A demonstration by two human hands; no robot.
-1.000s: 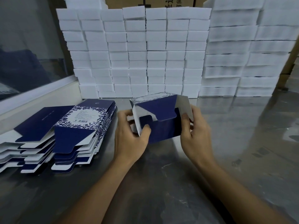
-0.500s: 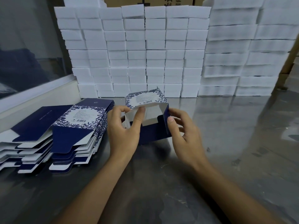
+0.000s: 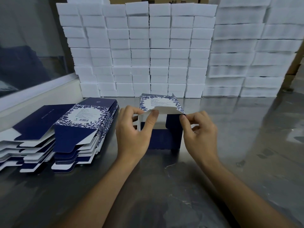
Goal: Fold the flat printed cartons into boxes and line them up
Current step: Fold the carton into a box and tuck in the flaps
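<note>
A half-formed navy and white floral carton [image 3: 164,137] stands on the steel table [image 3: 230,162] at the centre, its printed panel on top and its near end open. My left hand [image 3: 133,134] holds its left side, thumb pressing the white end flap. My right hand [image 3: 200,134] pinches the carton's upper right corner between thumb and forefinger. Two piles of flat printed cartons [image 3: 77,129] lie to the left, the far left pile [image 3: 24,134] fanned out.
A tall wall of stacked white blocks [image 3: 148,51] fills the back of the table, with lower white stacks [image 3: 246,63] to the right. A window ledge [image 3: 32,96] runs along the left. Brown cardboard shows behind the blocks.
The carton was turned from its open end facing me to the printed panel on top and set down on the table. Both hands shifted to its upper flaps.
</note>
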